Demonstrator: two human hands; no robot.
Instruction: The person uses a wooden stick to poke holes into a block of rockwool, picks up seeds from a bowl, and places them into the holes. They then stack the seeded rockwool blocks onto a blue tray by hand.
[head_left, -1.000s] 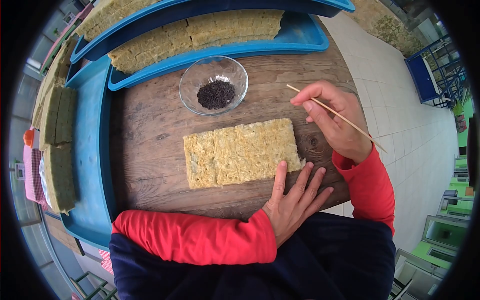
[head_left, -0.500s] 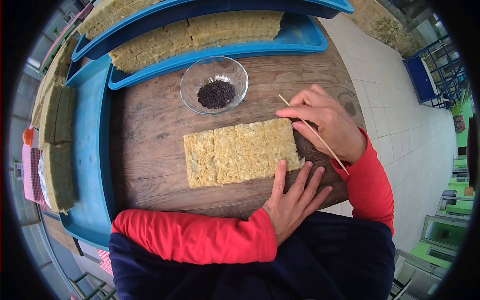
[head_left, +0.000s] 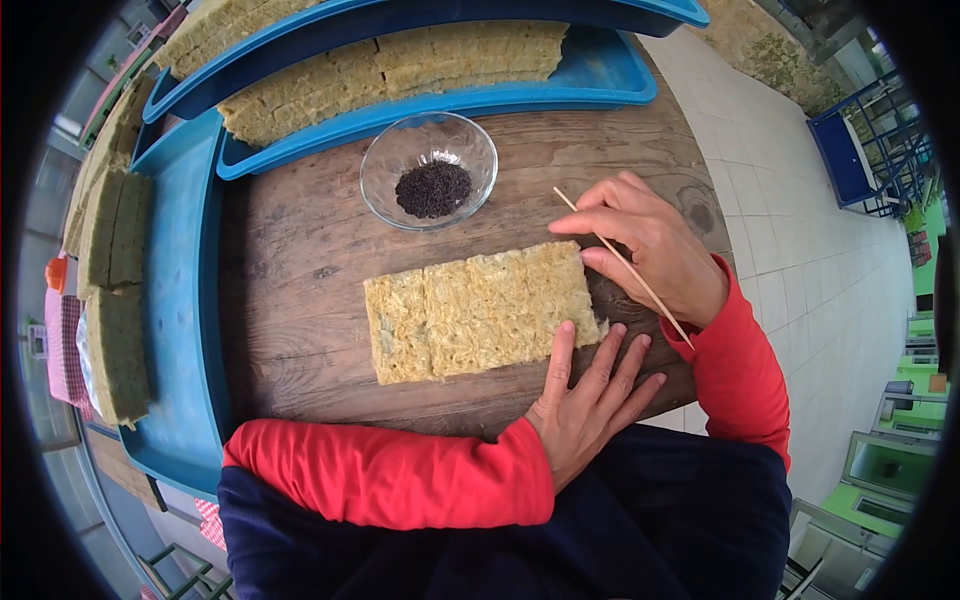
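The pale fibrous slab point(head_left: 480, 310) lies flat on the wooden table point(head_left: 295, 330), and I take it as the centre of the clock. At four o'clock is the left hand point(head_left: 592, 400), its fingers spread and grasping nothing, one fingertip touching the slab's near edge. At two o'clock, the right hand point(head_left: 660, 245) grips a thin stick point(head_left: 626, 266) (it slants across the hand), with fingertips at the slab's corner. The glass bowl point(head_left: 380, 165), holding dark grains point(head_left: 433, 190), stands at eleven o'clock. One blue tray point(head_left: 180, 330) is at nine o'clock.
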